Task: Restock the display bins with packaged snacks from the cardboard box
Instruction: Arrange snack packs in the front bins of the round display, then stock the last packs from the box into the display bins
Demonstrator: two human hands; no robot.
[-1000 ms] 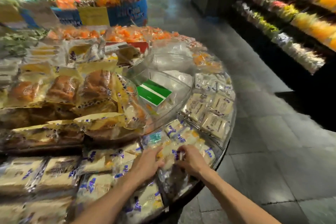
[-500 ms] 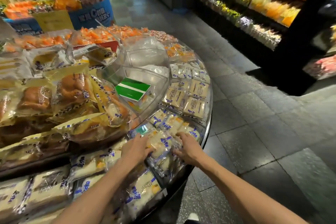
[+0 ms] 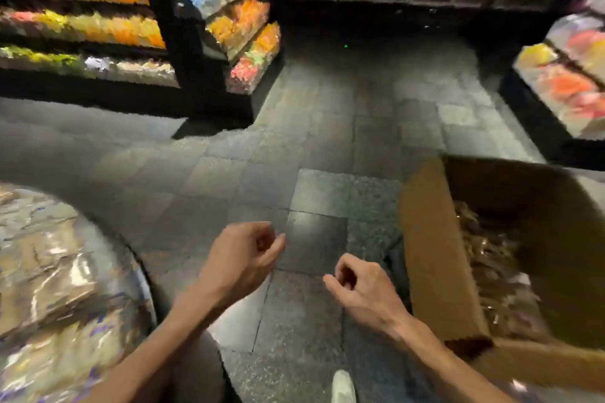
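Between display bin and cardboard box, left hand, right hand: grips loose, empty.

The floor is dark grey stone tile, with light pooling on a few slabs in the middle. At lower left, the curved rim of the round display stand holds blurred packaged snacks in shiny wrappers. At right, an open cardboard box holds more packets; its base is out of view. Black shelves of bright goods stand on the floor behind.
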